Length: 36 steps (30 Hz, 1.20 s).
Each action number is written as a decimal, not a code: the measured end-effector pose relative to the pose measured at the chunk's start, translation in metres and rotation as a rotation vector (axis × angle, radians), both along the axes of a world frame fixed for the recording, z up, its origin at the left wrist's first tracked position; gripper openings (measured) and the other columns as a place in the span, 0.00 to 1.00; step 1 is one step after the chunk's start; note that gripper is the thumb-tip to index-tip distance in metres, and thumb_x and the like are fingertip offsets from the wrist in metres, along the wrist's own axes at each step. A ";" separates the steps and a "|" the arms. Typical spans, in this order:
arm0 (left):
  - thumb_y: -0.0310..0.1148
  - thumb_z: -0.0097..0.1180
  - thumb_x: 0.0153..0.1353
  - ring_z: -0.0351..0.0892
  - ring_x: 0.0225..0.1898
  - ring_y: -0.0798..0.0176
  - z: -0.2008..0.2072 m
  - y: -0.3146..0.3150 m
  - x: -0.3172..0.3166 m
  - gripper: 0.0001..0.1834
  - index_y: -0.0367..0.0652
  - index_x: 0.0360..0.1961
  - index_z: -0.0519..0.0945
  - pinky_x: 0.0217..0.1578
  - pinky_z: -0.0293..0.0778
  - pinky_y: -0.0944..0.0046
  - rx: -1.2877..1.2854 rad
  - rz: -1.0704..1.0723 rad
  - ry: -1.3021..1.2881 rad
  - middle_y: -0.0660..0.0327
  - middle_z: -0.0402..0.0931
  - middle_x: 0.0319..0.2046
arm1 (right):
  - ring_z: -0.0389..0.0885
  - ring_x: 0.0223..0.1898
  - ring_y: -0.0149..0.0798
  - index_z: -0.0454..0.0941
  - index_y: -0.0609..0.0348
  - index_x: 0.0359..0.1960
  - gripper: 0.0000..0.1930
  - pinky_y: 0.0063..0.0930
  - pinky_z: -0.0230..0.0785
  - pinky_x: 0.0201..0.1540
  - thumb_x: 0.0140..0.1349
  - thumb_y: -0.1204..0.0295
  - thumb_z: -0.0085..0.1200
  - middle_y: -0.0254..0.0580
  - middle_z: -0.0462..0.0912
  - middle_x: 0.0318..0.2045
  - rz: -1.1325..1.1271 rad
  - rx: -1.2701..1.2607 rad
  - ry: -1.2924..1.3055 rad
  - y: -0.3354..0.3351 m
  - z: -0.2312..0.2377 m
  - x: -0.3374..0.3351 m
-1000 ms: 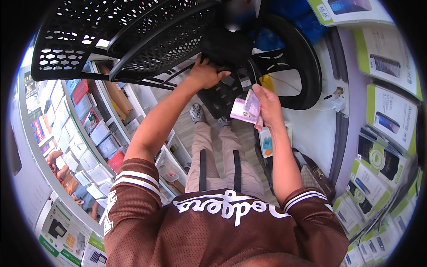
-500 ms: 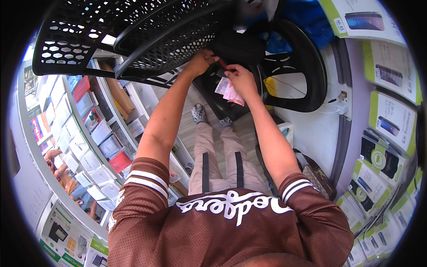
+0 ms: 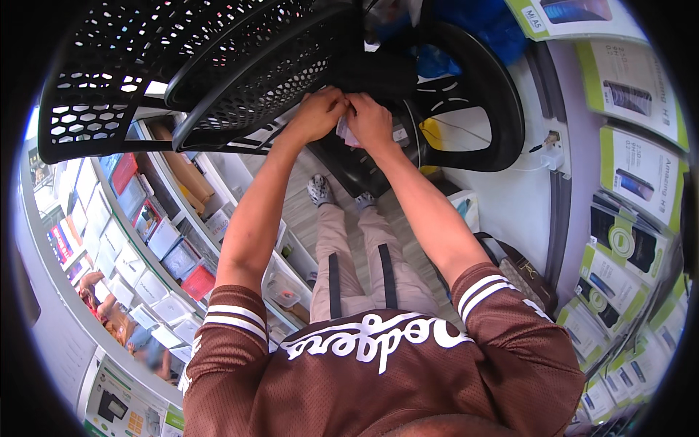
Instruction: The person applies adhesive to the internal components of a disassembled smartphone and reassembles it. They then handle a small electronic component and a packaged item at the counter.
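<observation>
My left hand (image 3: 320, 114) and my right hand (image 3: 368, 122) meet fingertip to fingertip over a black chair seat (image 3: 357, 171). Pink and pale banknotes (image 3: 347, 134) stick out below my right hand, which is closed on them. Curled fingers close my left hand; whatever they pinch is hidden. A small pale piece (image 3: 399, 133) shows at the right side of my right hand. Behind the hands lies a dark bulky shape (image 3: 382, 73), too dim to name.
Perforated black chair backs (image 3: 240, 87) fill the upper left. A black looped armrest (image 3: 506, 109) stands at right, near a wall socket with a plug (image 3: 555, 156). Boxed phone accessories (image 3: 630, 175) line the right wall; glass shelves with boxes (image 3: 164, 240) run along the left. A brown bag (image 3: 528, 273) sits low right.
My right hand has moved left and slightly up with the banknotes, closing against my left hand. The red thing between the hands is now out of sight. The banknotes show less.
</observation>
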<state>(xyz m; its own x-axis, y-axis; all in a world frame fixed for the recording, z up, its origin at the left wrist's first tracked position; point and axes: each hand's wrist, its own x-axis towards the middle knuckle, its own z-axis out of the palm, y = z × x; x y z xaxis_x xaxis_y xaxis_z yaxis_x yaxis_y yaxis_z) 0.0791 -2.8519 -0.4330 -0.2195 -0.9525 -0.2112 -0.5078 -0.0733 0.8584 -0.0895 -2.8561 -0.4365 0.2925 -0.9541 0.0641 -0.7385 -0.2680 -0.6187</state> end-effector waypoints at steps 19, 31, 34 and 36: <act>0.34 0.60 0.61 0.75 0.43 0.58 -0.022 -0.011 -0.005 0.05 0.51 0.38 0.80 0.46 0.64 0.55 -0.645 0.001 -0.500 0.67 0.76 0.39 | 0.87 0.35 0.52 0.86 0.59 0.35 0.14 0.41 0.76 0.41 0.62 0.59 0.61 0.48 0.88 0.30 -0.513 0.407 -0.071 -0.037 -0.008 -0.116; 0.33 0.57 0.67 0.82 0.42 0.54 0.051 0.099 -0.057 0.11 0.37 0.45 0.81 0.44 0.76 0.59 -0.112 0.617 0.103 0.52 0.80 0.39 | 0.82 0.22 0.34 0.81 0.66 0.33 0.20 0.30 0.72 0.24 0.66 0.56 0.62 0.41 0.83 0.24 -0.393 0.993 -0.487 0.019 -0.017 -0.150; 0.35 0.57 0.69 0.81 0.40 0.61 0.074 0.174 -0.075 0.13 0.36 0.46 0.81 0.45 0.75 0.63 0.012 0.776 0.220 0.55 0.80 0.38 | 0.81 0.22 0.33 0.82 0.64 0.36 0.14 0.29 0.71 0.23 0.67 0.62 0.62 0.38 0.83 0.26 -0.426 1.051 -0.600 0.050 -0.001 -0.146; 0.36 0.57 0.70 0.80 0.41 0.64 0.084 0.227 -0.087 0.14 0.36 0.47 0.81 0.45 0.74 0.64 0.113 0.819 0.221 0.56 0.80 0.38 | 0.81 0.22 0.33 0.82 0.65 0.36 0.14 0.29 0.71 0.23 0.68 0.62 0.61 0.39 0.84 0.26 -0.388 0.953 -0.546 0.046 -0.008 -0.145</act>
